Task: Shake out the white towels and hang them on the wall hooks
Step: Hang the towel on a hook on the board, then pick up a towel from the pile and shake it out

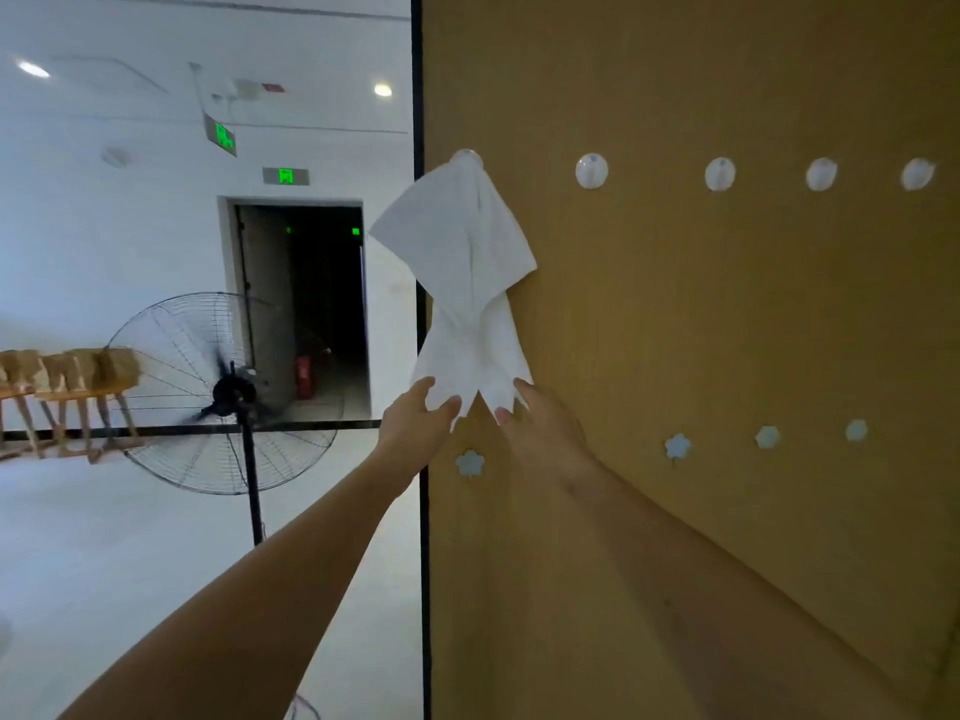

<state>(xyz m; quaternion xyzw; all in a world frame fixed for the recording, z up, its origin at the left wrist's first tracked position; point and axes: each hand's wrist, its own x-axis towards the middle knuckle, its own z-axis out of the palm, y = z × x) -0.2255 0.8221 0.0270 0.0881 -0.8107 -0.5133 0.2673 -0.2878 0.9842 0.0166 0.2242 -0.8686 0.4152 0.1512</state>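
A white towel [467, 272] hangs from the leftmost round hook [466, 155] on the tan wall [727, 304]. It drapes down in folds and splits into two bottom corners. My left hand [421, 423] pinches the left bottom corner between thumb and fingers. My right hand [540, 423] grips the right bottom corner against the wall. Both arms reach up from below.
Several bare round hooks [591, 171] run to the right along the same row. A lower row of flower-shaped hooks [677, 446] sits under it. Past the wall's black edge [418, 96] stand a floor fan [228, 392], wooden racks [67, 387] and a dark doorway [311, 304].
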